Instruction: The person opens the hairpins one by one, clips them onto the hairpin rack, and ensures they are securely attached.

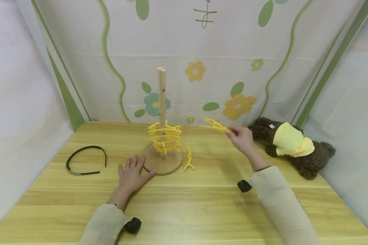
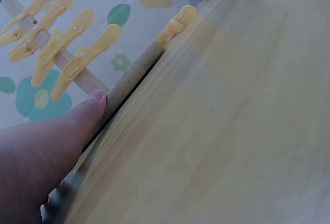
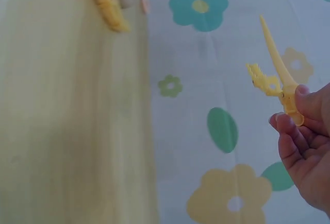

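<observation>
My right hand (image 1: 241,139) pinches the tail end of a yellow alligator hair clip (image 1: 215,125) above the table, and the clip's jaws are spread toward the left. In the right wrist view the same clip (image 3: 278,77) sits between thumb and fingers. My left hand (image 1: 133,175) lies with fingers spread at the left front rim of a round wooden base (image 1: 162,165). From that base rises an upright wooden post (image 1: 162,98). Several yellow hair clips (image 1: 165,137) are clamped around its lower part, stacked one over another. Another yellow clip (image 1: 188,159) lies on the table right of the base.
A black headband (image 1: 86,147) lies at the left of the wooden table (image 1: 184,207). On the right is a brown plush toy (image 1: 314,163) in a yellow shirt. A flower-printed curtain (image 1: 178,41) hangs behind the table's back edge.
</observation>
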The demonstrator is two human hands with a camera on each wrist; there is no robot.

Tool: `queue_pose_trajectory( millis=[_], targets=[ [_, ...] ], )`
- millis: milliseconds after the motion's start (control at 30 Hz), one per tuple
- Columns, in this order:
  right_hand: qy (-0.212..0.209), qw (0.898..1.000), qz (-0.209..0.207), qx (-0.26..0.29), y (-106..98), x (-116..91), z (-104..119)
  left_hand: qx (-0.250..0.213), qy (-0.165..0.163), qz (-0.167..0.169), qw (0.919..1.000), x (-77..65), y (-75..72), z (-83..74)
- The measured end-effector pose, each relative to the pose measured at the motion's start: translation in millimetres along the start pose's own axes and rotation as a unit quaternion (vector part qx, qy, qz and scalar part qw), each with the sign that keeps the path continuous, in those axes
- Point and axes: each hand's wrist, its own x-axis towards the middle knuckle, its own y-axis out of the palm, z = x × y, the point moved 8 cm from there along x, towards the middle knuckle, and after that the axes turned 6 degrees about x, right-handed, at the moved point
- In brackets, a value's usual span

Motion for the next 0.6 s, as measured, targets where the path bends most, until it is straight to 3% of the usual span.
queue_pose_trajectory(
  millis=[233,600],
  targets=[
    [-0.007,0.999,0.025,0.037,8.9,29.2,33.7,-0.001,0.0,0.004,1.0,0.2,0.3,-0.3],
    [-0.055,0.994,0.059,0.07,48.8,49.4,87.3,0.003,0.001,0.001,1.0,-0.2,0.1,0.5]
  ],
)
